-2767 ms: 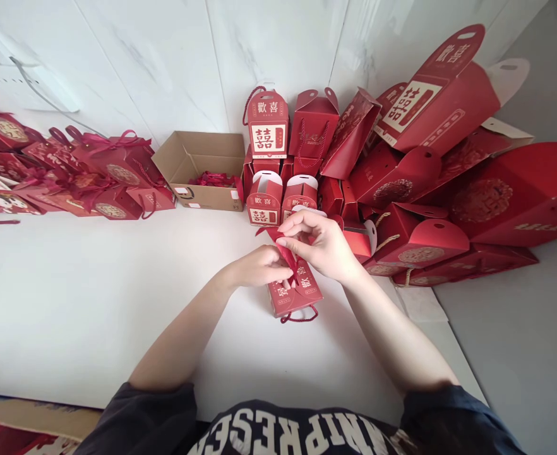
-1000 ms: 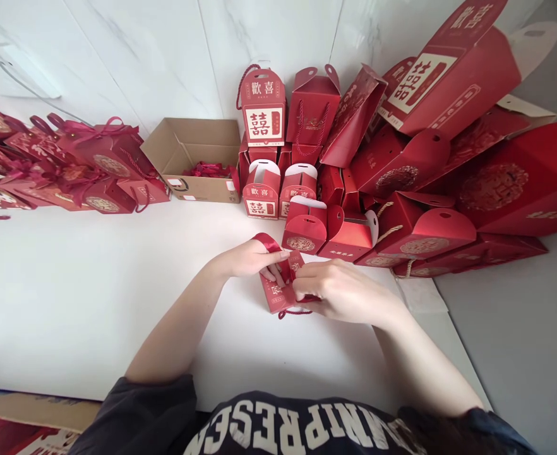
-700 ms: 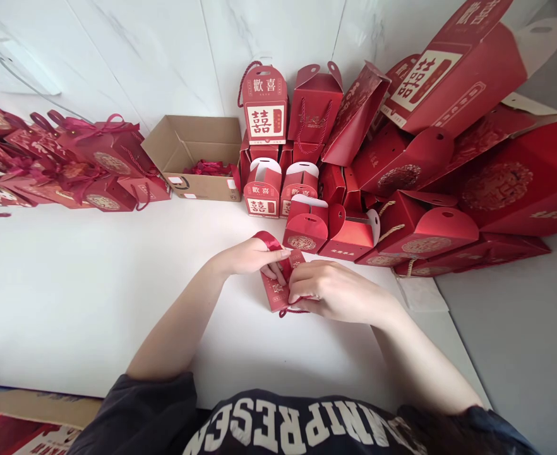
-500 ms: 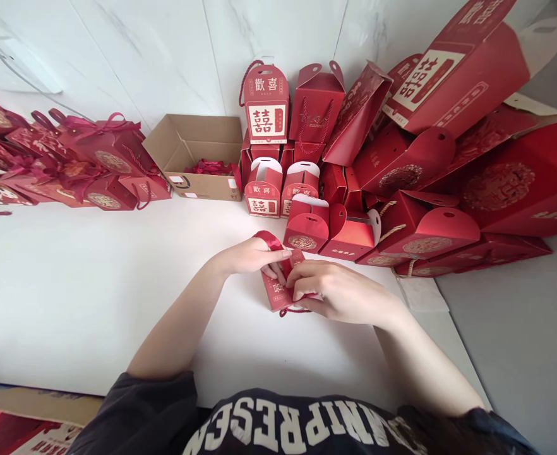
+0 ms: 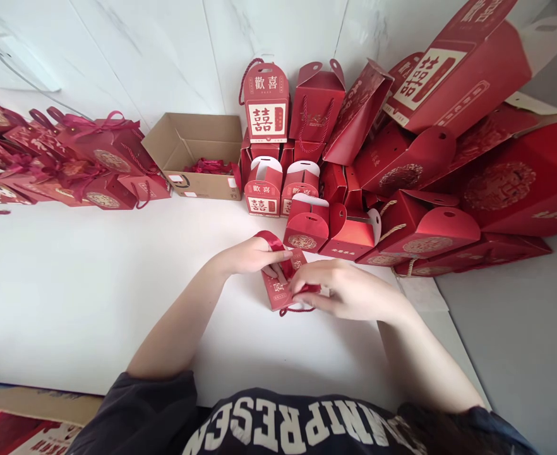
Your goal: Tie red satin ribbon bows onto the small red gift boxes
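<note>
In the head view a small red gift box (image 5: pixel 277 294) with pale lettering rests on the white table between my hands. A red ribbon (image 5: pixel 269 239) loops over its far left side. My left hand (image 5: pixel 258 256) is closed on this ribbon at the top of the box, thumb stretched along it. My right hand (image 5: pixel 340 287) pinches another length of red ribbon at the box's right side. A dark red twisted cord (image 5: pixel 298 310) sticks out along the near edge. My fingers hide the middle of the box.
Several red gift boxes (image 5: pixel 307 221) crowd the back and right of the white table (image 5: pixel 93 284). An open cardboard box (image 5: pixel 207 184) with red pieces inside stands at the wall. More ribboned boxes (image 5: pixel 112 158) are stacked at left. A carton (image 5: pixel 36 404) sits at lower left.
My right hand has shifted slightly right, drawing the ribbon outward, so more of it shows at the fingertips. My left hand and the gift box stay nearly in place.
</note>
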`<state>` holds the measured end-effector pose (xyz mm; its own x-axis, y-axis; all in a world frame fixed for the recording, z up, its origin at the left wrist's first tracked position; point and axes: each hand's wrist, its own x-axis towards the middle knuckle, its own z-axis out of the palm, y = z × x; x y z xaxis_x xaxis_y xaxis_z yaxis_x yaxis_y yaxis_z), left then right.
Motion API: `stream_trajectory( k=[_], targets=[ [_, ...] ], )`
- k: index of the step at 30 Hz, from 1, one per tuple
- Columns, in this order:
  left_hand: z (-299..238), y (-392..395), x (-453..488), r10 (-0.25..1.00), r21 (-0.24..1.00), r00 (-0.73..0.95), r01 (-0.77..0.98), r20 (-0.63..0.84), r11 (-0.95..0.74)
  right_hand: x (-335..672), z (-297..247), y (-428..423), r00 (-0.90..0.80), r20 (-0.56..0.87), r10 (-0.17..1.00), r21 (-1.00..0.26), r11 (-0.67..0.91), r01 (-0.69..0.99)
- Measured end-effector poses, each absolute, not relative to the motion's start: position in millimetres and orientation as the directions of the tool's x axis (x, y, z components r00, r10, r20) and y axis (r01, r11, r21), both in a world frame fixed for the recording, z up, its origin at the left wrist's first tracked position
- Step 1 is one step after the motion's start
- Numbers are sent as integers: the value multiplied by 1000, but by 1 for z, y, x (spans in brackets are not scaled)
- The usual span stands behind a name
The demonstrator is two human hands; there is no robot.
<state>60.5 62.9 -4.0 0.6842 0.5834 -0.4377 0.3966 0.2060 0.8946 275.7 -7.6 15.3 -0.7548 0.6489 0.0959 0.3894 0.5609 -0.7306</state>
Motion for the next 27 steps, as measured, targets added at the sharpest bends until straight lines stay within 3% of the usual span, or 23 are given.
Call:
stream_trajectory(
  k=[3,6,15,19,23,27],
  targets=[
    [-8,65,59,562,889,694,408,-450,208,281,21,-7,-524,92,846,-810,370,454],
    [-9,65,59,559,882,688,423,-463,210,283,19,-3,-408,52,911,-835,264,482],
    [-4,63,58,546,890,709,413,-446,191,278,-9,16,-496,111,861,-721,413,556],
    [-4,63,58,529,895,728,411,-436,172,276,-13,19,-463,65,884,-768,340,543],
    [-4,64,57,518,900,740,401,-429,173,279,-17,22,-478,-6,879,-894,209,395],
    [-6,66,54,475,918,787,367,-393,150,288,-16,28,-629,19,777,-883,308,354]
  ],
)
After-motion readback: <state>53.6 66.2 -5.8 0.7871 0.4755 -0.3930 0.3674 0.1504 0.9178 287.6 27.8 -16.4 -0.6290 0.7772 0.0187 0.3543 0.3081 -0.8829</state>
